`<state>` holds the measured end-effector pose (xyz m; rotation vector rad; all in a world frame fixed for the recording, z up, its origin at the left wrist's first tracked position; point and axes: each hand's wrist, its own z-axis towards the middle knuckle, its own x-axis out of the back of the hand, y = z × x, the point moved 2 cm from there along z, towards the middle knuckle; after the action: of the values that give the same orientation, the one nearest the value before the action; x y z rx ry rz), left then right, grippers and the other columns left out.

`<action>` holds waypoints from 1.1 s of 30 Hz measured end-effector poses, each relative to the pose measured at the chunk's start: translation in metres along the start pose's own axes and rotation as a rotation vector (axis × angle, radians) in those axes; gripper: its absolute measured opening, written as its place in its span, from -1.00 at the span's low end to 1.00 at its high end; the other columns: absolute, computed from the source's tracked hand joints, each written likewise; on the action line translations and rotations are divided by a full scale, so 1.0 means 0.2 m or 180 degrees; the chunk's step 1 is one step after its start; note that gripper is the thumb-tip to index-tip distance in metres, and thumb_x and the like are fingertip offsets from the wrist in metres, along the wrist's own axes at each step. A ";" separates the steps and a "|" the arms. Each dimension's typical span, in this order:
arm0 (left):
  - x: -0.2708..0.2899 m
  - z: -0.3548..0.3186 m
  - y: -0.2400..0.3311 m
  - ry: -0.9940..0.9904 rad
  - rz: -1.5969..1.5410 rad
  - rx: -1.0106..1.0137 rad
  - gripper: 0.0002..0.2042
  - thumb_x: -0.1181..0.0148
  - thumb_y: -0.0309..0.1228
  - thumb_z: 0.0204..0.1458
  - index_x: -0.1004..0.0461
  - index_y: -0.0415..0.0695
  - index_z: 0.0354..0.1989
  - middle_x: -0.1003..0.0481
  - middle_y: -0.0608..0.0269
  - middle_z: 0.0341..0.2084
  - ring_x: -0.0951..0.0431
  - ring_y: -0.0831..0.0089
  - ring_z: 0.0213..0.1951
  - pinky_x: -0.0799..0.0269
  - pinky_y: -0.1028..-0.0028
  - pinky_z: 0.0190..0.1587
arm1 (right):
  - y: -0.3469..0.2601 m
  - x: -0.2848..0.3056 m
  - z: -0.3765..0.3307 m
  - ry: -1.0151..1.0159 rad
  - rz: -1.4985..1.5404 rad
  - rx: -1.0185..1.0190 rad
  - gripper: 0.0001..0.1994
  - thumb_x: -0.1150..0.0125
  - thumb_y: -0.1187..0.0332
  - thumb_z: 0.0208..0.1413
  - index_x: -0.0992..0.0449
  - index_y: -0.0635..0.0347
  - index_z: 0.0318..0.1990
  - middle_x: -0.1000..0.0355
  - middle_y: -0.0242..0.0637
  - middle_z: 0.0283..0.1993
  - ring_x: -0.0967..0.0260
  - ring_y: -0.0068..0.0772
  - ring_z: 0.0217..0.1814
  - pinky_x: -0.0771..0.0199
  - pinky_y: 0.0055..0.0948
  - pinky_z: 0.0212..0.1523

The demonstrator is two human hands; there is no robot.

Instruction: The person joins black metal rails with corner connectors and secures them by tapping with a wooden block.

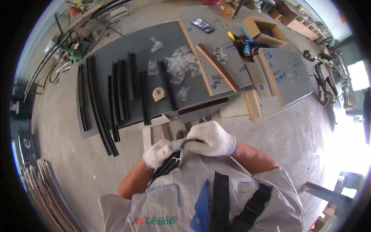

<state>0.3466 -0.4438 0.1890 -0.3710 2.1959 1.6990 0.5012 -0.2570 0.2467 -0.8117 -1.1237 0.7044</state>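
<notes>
Both hands wear white knit gloves and meet close to the chest. Left hand (157, 153) is clamped round a black narrow profile strip (167, 167), w/ the strip's lower end running down against the grey work jacket (174, 201). Right hand (210, 138) is closed over the strip's top end, fingers pinching it just beside the left glove; the two gloves touch.

Ahead on the concrete floor lies a dark grey flat board (116, 50). On it approx. 8 long black strips (116, 96) lie side by side, some sticking out over the near edge; exact count is hard to tell as a few overlap. Also on the board: 1 cream tape roll (158, 94) between strips, and several crumpled clear plastic wrappers (181, 63). To the right, 1 black phone (202, 25), 1 open cardboard box (262, 31), 1 brown wooden batten (217, 66) on pale panels.
</notes>
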 end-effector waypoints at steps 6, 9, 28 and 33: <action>-0.07 0.13 0.15 0.0464 0.0642 0.0040 -0.70 -0.19 -0.47 0.21 -0.61 -0.23 0.10 -0.62 0.27 -0.16 -0.57 0.54 -0.17 -0.51 0.48 -0.04 | 0.53 0.24 -0.07 0.0765 -0.0531 -0.1404 -0.67 -0.28 0.09 0.24 -0.63 0.22 -0.31 -0.56 0.04 -0.36 -0.57 0.16 -0.25 -0.53 -0.02 -0.25; -0.14 0.27 0.30 0.0987 0.1560 0.0003 -0.83 -0.13 -0.54 0.24 -0.61 -0.34 -0.11 -0.61 0.23 -0.32 -0.58 0.51 -0.29 -0.51 0.47 -0.19 | 0.69 0.38 -0.16 0.1139 -0.0863 -0.1697 -0.70 -0.24 0.13 0.23 -0.60 0.23 -0.33 -0.55 0.07 -0.33 -0.55 0.23 -0.21 -0.51 0.04 -0.21; -0.51 0.68 0.21 0.2304 0.0105 0.0476 -0.57 -0.14 -0.15 0.32 -0.51 -0.23 -0.52 -0.45 0.22 -0.68 -0.41 0.47 -0.63 -0.28 0.43 -0.54 | 1.94 1.56 0.20 0.0937 -0.2105 -0.2932 -0.52 -0.15 0.06 0.22 -0.67 0.27 0.07 -0.59 0.23 0.09 -0.54 0.27 0.18 -0.51 0.05 0.25; -0.41 0.67 0.21 0.2117 0.0582 0.0228 -0.52 -0.15 -0.05 0.36 -0.50 -0.27 -0.44 -0.46 0.31 -0.57 -0.40 0.52 -0.48 -0.34 0.42 -0.40 | 2.01 1.57 0.24 0.0954 -0.2281 -0.2680 -0.60 -0.16 0.07 0.24 -0.69 0.26 -0.15 -0.62 0.18 -0.08 -0.59 0.28 0.00 -0.56 0.08 0.08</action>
<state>0.4189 -0.3033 0.2291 -0.8389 2.8185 1.7568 0.5128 0.2245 0.0720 -1.0634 -1.3172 -0.5226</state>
